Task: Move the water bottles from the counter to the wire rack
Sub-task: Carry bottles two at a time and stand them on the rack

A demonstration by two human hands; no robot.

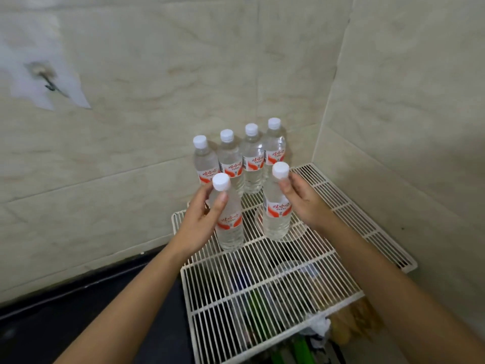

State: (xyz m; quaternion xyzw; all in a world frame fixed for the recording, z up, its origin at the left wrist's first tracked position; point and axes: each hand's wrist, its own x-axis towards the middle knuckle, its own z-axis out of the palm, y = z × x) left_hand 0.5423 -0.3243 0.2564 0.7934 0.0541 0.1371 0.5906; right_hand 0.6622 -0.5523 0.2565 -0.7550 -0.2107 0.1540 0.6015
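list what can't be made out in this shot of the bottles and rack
Head view:
- Things under the wire rack: blurred, broken up by its wires.
- Bottom of the leftmost back bottle: behind the left hand and the held bottle.
- Label print: too small, blurred.
- Dark counter: cut off by the frame's edges; any bottles left there unseen.

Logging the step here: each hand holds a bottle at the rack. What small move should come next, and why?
Probably loosen each grip and let go. The left hand and right hand each pinch a bottle near its cap, and the left bottle and right bottle seem to stand upright on the wire rack, in front of the row of four.
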